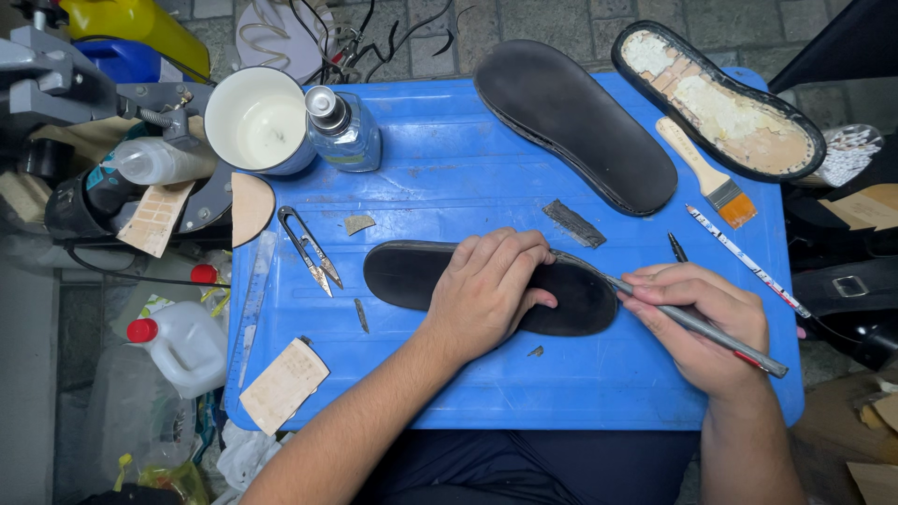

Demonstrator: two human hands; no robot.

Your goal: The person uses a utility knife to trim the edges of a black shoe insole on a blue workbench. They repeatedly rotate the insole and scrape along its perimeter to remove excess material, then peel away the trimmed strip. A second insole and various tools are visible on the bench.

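Pressing flat on a smooth black oval sole [440,274] mid-table, the left hand [486,290] steadies it; the right hand [706,327], grip closed, holds a slim metal knife [692,323] at its edge.

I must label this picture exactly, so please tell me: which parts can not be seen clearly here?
All in the head view:
- Middle of the black sole: covered by the left hand.
- Tip of the metal tool held by the right hand: too thin to tell whether it touches the sole.
- Yellow container: cut off by the top edge.
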